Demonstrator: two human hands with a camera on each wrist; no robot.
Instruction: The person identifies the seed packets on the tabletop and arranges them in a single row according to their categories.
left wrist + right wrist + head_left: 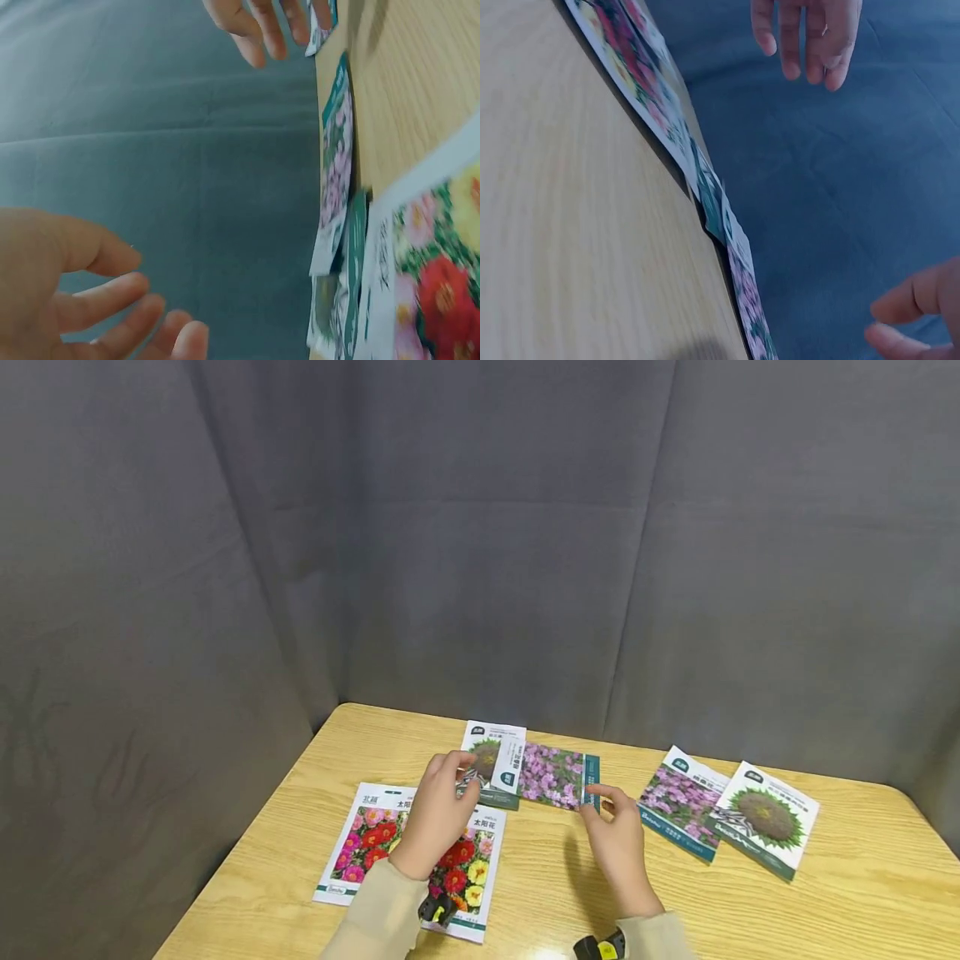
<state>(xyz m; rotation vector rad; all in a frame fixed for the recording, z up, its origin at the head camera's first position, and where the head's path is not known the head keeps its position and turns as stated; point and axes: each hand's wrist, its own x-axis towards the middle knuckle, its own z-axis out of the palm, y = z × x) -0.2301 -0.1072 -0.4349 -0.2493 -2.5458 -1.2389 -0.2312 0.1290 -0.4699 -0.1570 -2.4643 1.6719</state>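
My left hand [437, 817] hovers over the left packets with its fingers loosely bent; nothing is in it. Beneath and beyond it lie a sunflower seed packet [483, 748] and, overlapping that one, a pink-flower seed packet [551, 775] turned sideways. My right hand [619, 852] is held just in front of the pink-flower packet's teal end, thumb and fingers apart. In the right wrist view, the fingers of the right hand [922, 307] are empty, away from the packets. Two packets with red and yellow flowers, a left one [360, 847] and a right one [472, 881], are partly hidden by the left arm.
On the right side of the wooden table [555, 893] lie another pink-flower packet [678, 802] and another sunflower packet [765, 818], their edges overlapping. A grey curtain [487, 568] hangs behind the table and along its left.
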